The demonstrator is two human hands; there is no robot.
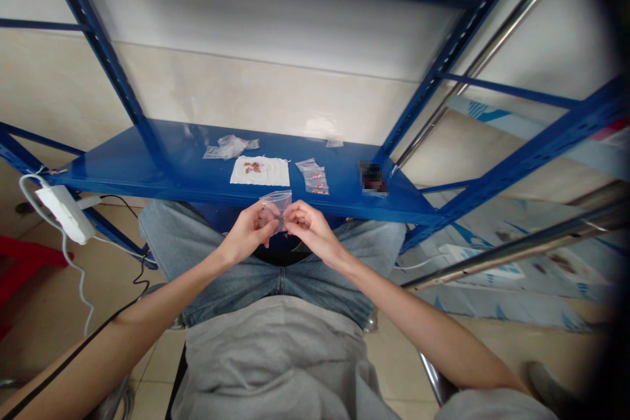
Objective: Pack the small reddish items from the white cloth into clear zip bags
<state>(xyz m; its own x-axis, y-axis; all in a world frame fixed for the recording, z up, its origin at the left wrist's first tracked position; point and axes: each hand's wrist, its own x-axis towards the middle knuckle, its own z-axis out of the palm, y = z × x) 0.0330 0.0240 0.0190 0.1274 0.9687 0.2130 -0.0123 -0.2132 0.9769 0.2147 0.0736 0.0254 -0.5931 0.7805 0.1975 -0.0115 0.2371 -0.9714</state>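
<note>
A small clear plastic bag [277,202] is held up between both hands just in front of the blue shelf [147,170]. My left hand [249,231] pinches its left side and my right hand [308,228] pinches its right side. On the shelf behind lies a white cloth [260,171] with small red pieces [252,167] on it. To its right lies a clear bag holding red pieces [315,178]. Crumpled empty clear bags [230,146] lie further back.
Blue shelf uprights [105,52] and a blue side beam [536,147] frame the work spot. A white power adapter [65,212] with cables hangs at the left. A small dark object [373,178] sits at the shelf's right end. A metal rail [512,251] runs at right.
</note>
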